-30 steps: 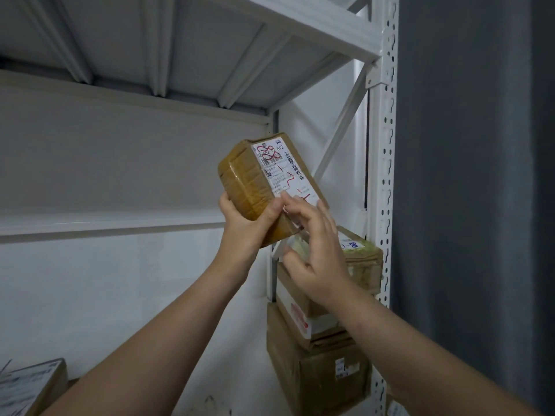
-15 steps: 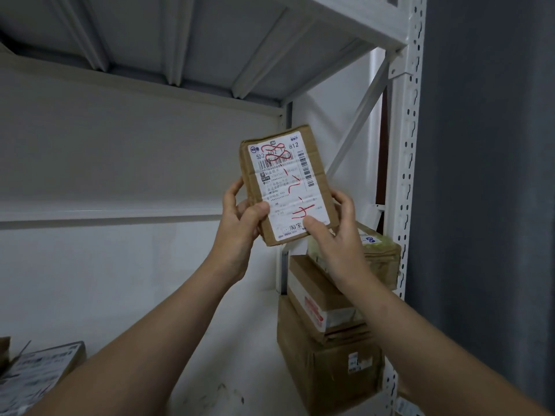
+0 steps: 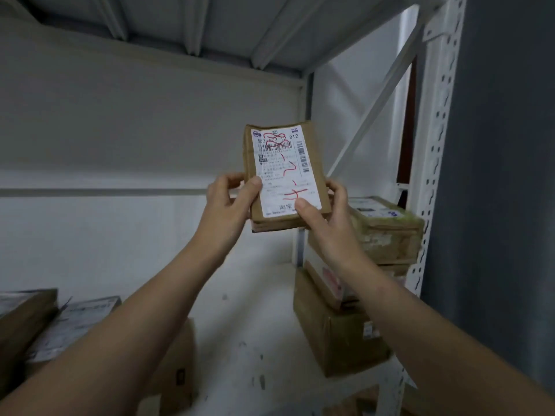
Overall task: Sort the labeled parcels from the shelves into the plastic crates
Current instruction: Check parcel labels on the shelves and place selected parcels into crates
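White steel racking (image 3: 432,151) against a pale wall, dark grey backdrop (image 3: 507,205) to the right. Both hands are raised in front of the bay, holding one small flat cardboard parcel (image 3: 317,163) upright in the air above the shelf deck (image 3: 255,325), clear of everything else. Its shipping label (image 3: 283,175) faces the camera: barcodes, "812" top right, red marker scrawl.

Left hand (image 3: 225,211) grips the lower left edge, thumb on the front, fingers curled behind. Right hand (image 3: 327,229) grips the lower right corner, thumb on the label's bottom, fingers wrapped round the side.

Right end of deck: stack of boxes, large carton (image 3: 336,337) at the bottom, taped parcel (image 3: 387,232) on top. The middle box is mostly hidden by the right forearm, probably white with red print.

Left end: two labelled parcels (image 3: 75,322) side by side.
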Demonstrator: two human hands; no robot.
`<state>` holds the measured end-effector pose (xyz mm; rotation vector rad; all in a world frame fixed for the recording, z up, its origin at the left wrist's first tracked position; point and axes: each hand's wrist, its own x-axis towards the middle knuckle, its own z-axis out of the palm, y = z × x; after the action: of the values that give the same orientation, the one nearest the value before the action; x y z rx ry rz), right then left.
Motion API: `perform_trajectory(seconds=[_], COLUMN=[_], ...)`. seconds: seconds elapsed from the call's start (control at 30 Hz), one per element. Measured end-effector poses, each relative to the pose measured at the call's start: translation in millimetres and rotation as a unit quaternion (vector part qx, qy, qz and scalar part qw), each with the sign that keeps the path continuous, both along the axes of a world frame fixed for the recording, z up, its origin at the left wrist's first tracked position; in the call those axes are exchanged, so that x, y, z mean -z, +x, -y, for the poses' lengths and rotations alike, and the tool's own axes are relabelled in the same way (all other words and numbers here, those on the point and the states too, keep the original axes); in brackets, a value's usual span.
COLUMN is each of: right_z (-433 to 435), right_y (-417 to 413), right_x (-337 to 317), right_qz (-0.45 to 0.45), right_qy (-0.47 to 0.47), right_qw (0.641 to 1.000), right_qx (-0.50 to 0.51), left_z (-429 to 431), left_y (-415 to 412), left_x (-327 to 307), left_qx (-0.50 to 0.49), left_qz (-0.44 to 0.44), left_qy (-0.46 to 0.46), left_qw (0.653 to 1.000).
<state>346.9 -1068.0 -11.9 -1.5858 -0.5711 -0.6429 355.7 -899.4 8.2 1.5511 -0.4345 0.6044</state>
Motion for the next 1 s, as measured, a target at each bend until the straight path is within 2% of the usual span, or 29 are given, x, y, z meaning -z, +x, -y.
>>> perform_trajectory(seconds=[0.07, 0.2, 0.3, 0.43, 0.5, 0.6, 0.7, 0.77, 0.9, 1.0], right_z=[-23, -80, -115, -145, -155, -163, -168, -171, -181, -183], right_y=[3, 11, 11, 9, 7, 3, 2, 2, 1, -1], right_x=[16, 53, 80, 117, 134, 159, 182, 194, 207, 206], right_qz=[-0.024, -0.05, -0.075, -0.067, -0.064, -0.051, -0.049, -0.051, -0.055, -0.06], right_qy=[-0.025, -0.051, -0.06, -0.125, -0.162, -0.195, -0.212, -0.229, -0.279, -0.299], right_qw=[0.999, 0.997, 0.994, 0.989, 0.985, 0.979, 0.975, 0.97, 0.957, 0.95], right_qx=[-0.014, -0.035, -0.053, -0.035, -0.019, 0.011, 0.043, 0.055, 0.06, 0.073], left_z=[-32, -87, -116, -141, -147, -152, -158, -163, -169, -172], left_y=[-13, -49, -60, -62, -61, -59, -57, -59, -64, -63], left_x=[13, 38, 62, 105, 124, 143, 160, 172, 189, 189], left_qx=[-0.087, -0.101, -0.152, -0.226, -0.258, -0.305, -0.331, -0.363, -0.38, -0.373], left_qz=[-0.01, -0.036, -0.056, -0.024, -0.017, -0.028, 0.013, 0.032, 0.009, 0.006], left_qy=[0.08, 0.174, 0.295, 0.384, 0.434, 0.528, 0.619, 0.643, 0.679, 0.688], left_qw=[0.993, 0.979, 0.942, 0.895, 0.863, 0.792, 0.712, 0.673, 0.628, 0.623])
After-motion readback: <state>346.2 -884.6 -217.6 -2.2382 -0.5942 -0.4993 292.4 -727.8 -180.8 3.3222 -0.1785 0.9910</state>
